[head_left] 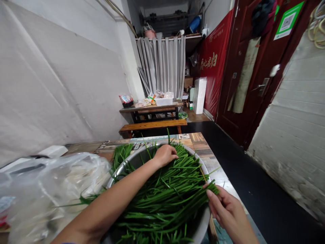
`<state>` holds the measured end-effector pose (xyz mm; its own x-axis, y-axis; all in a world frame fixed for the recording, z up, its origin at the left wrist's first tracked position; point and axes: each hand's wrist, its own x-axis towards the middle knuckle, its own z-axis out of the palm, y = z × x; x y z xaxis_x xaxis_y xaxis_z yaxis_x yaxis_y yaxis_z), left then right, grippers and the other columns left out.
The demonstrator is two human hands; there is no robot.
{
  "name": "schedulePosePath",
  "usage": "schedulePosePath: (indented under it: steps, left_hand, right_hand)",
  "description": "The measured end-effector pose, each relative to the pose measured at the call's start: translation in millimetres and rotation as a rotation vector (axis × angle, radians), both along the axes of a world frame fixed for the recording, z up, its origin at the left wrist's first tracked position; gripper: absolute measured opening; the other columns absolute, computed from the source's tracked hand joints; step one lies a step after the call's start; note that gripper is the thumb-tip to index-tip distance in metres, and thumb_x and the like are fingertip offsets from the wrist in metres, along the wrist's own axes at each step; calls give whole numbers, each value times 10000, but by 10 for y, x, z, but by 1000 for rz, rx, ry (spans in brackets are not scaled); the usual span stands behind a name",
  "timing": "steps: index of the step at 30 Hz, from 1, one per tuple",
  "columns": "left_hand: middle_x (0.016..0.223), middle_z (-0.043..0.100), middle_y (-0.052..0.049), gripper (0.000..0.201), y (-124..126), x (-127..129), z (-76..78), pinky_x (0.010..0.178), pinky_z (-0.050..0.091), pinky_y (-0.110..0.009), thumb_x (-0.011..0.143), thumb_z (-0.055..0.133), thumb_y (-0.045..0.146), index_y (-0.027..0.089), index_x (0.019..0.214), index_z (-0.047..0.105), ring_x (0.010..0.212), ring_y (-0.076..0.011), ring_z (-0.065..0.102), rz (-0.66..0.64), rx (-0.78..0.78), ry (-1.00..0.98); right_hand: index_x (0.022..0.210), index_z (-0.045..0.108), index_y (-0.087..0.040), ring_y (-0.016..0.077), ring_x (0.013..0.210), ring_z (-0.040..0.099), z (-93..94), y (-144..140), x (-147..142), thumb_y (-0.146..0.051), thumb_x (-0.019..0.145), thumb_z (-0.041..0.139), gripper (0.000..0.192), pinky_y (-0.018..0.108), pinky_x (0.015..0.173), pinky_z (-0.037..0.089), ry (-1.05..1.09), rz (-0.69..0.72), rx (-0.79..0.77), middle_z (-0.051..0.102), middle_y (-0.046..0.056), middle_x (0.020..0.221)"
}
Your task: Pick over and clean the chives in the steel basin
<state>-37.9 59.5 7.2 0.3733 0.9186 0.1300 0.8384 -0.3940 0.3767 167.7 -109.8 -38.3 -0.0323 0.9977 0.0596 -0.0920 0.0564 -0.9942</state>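
A large metal basin (132, 162) sits on a wooden table and is heaped with long green chives (165, 196). My left hand (165, 155) reaches across the basin and rests on the far part of the pile, fingers curled into the stalks. My right hand (225, 208) is at the basin's near right rim, pinching the ends of a few chive stalks between thumb and fingers.
A clear plastic bag (50, 189) lies left of the basin. The table edge (215, 162) borders a dark floor aisle on the right. Further back stand a bench (152, 125), another table with packages (152, 107), a grey curtain and a red door (254, 74).
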Motion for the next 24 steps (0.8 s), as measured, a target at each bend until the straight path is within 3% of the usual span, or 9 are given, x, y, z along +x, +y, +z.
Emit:
schedulePosePath:
  steps: [5,11,15,19,24]
  left_hand:
    - [679,666,-25,205,-11,-35,-16,573,388,-208,684,588,318,159,737,705,616,-132,574,43,-18,-111]
    - [707,653,-33,152,-37,24,-30,604,375,-231,657,638,306,169,703,686,677,-153,561,73,5,-37]
    - [647,621,-15,143,76,21,-84,564,366,-225,575,712,259,157,665,669,620,-135,535,129,-128,-143]
    - [515,558,13,211,168,-67,-138,471,351,-209,624,675,323,130,710,673,466,-93,469,150,-259,-237]
    - [523,570,11,280,105,-128,-133,507,383,-208,595,686,358,110,723,668,498,-92,487,146,-311,-366]
  right_hand:
    - [830,579,-166,92,415,336,68,-39,-34,-411,820,540,249,215,405,265,-47,-15,44,402,-60,456]
    - [639,472,-182,76,423,315,44,-28,-54,-381,858,498,297,209,412,236,-68,-1,94,387,-65,472]
    - [576,423,-187,72,419,310,16,-21,-47,-375,862,490,349,209,412,233,-92,-15,107,400,-61,469]
    - [572,428,-190,80,420,326,13,-33,-54,-381,847,509,344,212,409,235,-79,-25,103,403,-58,462]
    - [590,443,-188,75,408,318,25,-39,-67,-389,842,516,331,207,396,222,-63,-14,96,400,-61,462]
